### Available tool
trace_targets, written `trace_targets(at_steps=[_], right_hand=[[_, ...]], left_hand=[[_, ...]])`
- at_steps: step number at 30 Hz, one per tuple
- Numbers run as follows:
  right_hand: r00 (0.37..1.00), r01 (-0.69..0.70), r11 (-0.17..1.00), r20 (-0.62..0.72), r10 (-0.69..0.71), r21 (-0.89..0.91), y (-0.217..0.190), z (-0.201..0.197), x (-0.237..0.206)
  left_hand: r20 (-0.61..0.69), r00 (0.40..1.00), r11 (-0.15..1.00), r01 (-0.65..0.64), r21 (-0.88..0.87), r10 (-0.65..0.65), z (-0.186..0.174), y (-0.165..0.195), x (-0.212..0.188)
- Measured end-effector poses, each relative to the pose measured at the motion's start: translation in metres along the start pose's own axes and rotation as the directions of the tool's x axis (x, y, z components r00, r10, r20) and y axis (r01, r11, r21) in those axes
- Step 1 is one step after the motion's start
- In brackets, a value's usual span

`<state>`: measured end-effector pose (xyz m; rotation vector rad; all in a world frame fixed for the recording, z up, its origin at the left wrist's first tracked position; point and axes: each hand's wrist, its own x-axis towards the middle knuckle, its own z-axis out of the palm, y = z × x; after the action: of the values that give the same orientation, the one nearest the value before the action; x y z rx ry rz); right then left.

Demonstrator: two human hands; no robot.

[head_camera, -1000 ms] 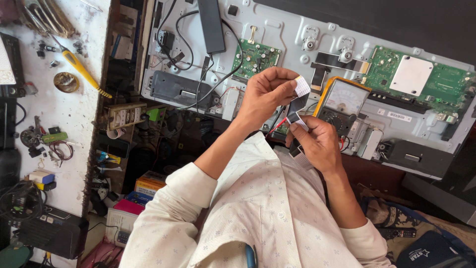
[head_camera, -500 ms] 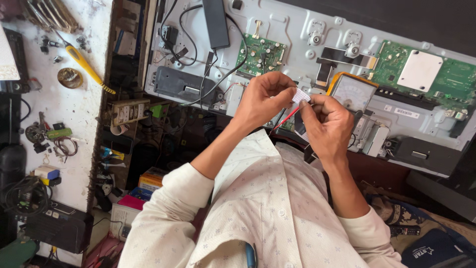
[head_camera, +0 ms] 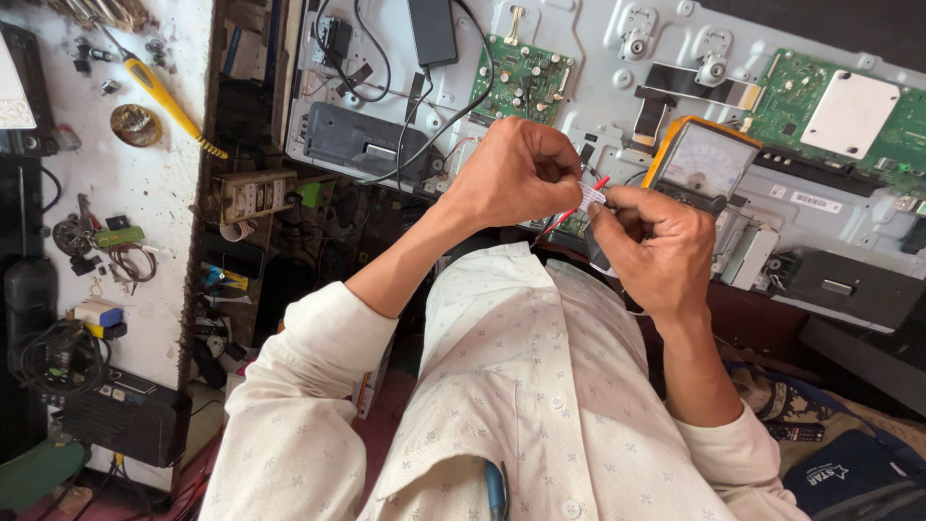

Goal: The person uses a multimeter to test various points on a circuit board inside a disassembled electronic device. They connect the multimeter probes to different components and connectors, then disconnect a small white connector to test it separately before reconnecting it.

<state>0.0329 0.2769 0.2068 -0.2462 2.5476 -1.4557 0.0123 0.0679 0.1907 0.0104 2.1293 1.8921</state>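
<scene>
My left hand (head_camera: 516, 174) and my right hand (head_camera: 656, 246) meet in front of my chest. Between their fingertips they pinch a small white piece (head_camera: 590, 197), with thin red wires (head_camera: 569, 214) running from it. A small dark part (head_camera: 595, 253) is tucked in my right hand. Both hands hover over the opened back of a flat television (head_camera: 617, 87) with green circuit boards (head_camera: 521, 77). A yellow-cased analog meter (head_camera: 702, 159) lies just beyond my right hand.
A black power adapter (head_camera: 432, 31) with cables lies on the panel's top. To the left, a white bench (head_camera: 135, 193) carries a yellow-handled screwdriver (head_camera: 164, 96), a tape roll, wire coils and small parts. A socket box (head_camera: 256, 193) sits in the dark gap.
My hands have drawn close together; the white piece that my left hand held up alone is now pinched between both hands. The view has shifted slightly.
</scene>
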Motion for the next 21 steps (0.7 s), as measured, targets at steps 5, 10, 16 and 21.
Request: trace_targets(at_steps=[5,10,16,21], right_hand=[[0.998,-0.051,0.999,-0.026,0.051,0.004,0.006,0.002,-0.003],[0.990,-0.128,0.959,-0.016,0.137,0.253,0.020,0.001,-0.001],[0.978,-0.202,0.904,0.022,0.210,0.378,0.028,0.003,0.004],[0.984,-0.169,0.947,-0.004,0.177,0.272,0.022,0.005,0.004]], left_hand=[[-0.068,0.996,0.998,0.051,-0.032,-0.053,0.008,-0.011,-0.001],[-0.114,0.984,0.910,0.081,-0.406,-0.138,0.004,-0.034,0.003],[0.061,0.981,0.718,0.176,-0.674,-0.184,0.015,-0.057,-0.006],[0.108,0.981,0.607,0.186,-0.772,-0.163,0.026,-0.067,-0.006]])
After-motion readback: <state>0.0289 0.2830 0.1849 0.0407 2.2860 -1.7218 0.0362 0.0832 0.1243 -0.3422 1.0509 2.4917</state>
